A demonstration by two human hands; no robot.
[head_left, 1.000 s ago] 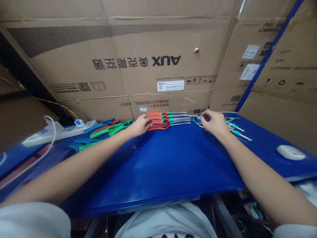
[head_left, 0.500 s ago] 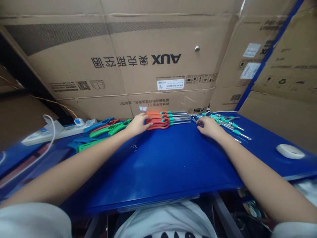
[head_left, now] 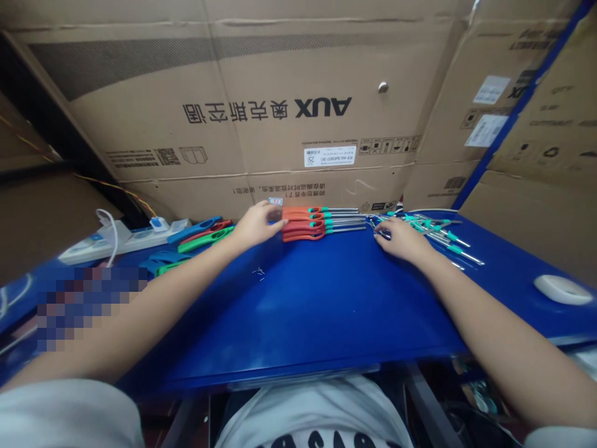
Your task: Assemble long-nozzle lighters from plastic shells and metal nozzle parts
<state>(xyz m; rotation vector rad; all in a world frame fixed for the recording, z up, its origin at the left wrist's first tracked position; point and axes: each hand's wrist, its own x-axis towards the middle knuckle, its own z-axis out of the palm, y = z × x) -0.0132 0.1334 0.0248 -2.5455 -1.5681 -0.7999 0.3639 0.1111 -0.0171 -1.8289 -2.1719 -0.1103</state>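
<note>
Orange-handled tools lay in a neat row between two hands

The orange-handled tools were on the blue counter, close to the cardboard which stood at the back. Their handles lay one beside another, pointing to the left, and their thin metal shafts, with a green part at the base, pointed to the right.

The left hand was at the left ends of these handles. Its thumb and its fingers were bent and a little apart, with the handle ends near them; I cannot tell if they pressed on any handle.

The right hand was beyond the tips of the shafts, near some thin wires. Its fingers were curled towards the thumb, but I cannot tell whether they were clamped on something. Behind and to the right of this hand lay a loose group of metal rods with green parts.

To the left of the left hand there were green handles, with blue and red ones beside them, and next to these a white power strip. Some tiny pale pieces were scattered in front of the left hand. A white rounded object rested near the right edge.
</note>
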